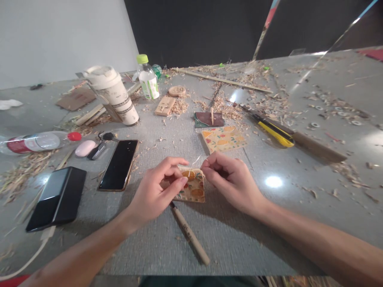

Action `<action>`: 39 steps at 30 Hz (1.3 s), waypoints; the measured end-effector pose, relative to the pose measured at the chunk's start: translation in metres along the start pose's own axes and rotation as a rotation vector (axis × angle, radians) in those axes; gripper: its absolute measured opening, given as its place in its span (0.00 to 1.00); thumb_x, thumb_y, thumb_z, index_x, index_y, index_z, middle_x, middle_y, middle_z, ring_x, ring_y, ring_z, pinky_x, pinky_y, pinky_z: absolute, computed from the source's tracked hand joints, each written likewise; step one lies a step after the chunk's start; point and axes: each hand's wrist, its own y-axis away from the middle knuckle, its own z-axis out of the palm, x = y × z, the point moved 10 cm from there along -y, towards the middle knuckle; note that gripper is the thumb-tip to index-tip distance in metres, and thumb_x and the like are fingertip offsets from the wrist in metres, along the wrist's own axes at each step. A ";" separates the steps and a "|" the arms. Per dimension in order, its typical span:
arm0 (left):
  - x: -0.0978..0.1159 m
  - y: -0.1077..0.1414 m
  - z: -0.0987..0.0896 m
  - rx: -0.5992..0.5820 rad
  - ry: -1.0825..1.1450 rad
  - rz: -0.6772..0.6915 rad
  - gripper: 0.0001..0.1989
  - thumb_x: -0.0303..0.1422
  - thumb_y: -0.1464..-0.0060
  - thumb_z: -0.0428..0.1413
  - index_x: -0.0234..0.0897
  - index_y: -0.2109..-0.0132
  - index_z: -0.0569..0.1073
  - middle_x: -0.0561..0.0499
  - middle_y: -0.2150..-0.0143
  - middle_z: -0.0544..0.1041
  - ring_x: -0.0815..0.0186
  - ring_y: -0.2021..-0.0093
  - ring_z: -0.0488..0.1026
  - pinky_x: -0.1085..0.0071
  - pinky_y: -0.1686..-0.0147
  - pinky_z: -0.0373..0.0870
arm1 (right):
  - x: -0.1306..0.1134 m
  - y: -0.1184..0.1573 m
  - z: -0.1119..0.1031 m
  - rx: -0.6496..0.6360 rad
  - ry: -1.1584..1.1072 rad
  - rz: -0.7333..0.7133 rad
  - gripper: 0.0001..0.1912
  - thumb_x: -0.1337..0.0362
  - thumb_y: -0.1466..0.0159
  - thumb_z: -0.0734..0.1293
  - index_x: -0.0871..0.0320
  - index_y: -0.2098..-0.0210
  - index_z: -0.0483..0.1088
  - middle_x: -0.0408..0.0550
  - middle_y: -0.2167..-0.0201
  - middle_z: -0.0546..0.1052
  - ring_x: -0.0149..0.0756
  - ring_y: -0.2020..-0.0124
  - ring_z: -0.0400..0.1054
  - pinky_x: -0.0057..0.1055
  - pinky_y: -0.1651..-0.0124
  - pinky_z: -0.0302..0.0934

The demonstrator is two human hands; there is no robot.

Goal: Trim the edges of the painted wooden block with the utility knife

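My right hand pinches a thin white strip or thread between thumb and forefinger; its far end curls toward my left hand. That left hand has its thumb and forefinger apart, with the other fingers curled. Its thumb overlaps the left side of a small patterned square, printed with orange and red fruit shapes; whether the thumb presses on it I cannot tell. A short white bit crosses the square's upper part. Below lies a wooden-handled tool, its dark tip partly under the square and my left hand.
Behind my hands lie a second patterned sheet and a dark folded piece. A yellow utility knife and a long blade are right. Left are a phone, black folding device and tall cup. Wood shavings are scattered around.
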 end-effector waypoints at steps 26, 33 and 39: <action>0.025 0.009 0.024 -0.129 -0.439 0.412 0.35 0.52 0.30 0.54 0.36 0.27 0.62 0.43 0.44 0.81 0.59 0.47 0.80 0.61 0.47 0.79 | -0.011 0.003 0.023 -0.201 -0.155 -0.040 0.08 0.72 0.32 0.67 0.56 0.67 0.67 0.34 0.75 0.71 0.22 0.75 0.60 0.21 0.74 0.54; 0.029 0.012 0.027 -0.121 -0.502 0.482 0.32 0.48 0.25 0.48 0.35 0.24 0.57 0.47 0.57 0.80 0.61 0.57 0.77 0.61 0.55 0.77 | -0.008 0.004 0.023 -0.206 -0.159 -0.017 0.08 0.73 0.32 0.66 0.56 0.67 0.67 0.34 0.75 0.72 0.22 0.75 0.62 0.21 0.73 0.55; 0.030 0.011 0.026 -0.119 -0.486 0.490 0.36 0.51 0.28 0.51 0.38 0.23 0.55 0.46 0.52 0.81 0.61 0.52 0.78 0.61 0.51 0.77 | 0.000 0.005 0.023 -0.199 -0.235 0.058 0.08 0.68 0.29 0.66 0.56 0.66 0.67 0.35 0.75 0.72 0.23 0.76 0.65 0.22 0.73 0.58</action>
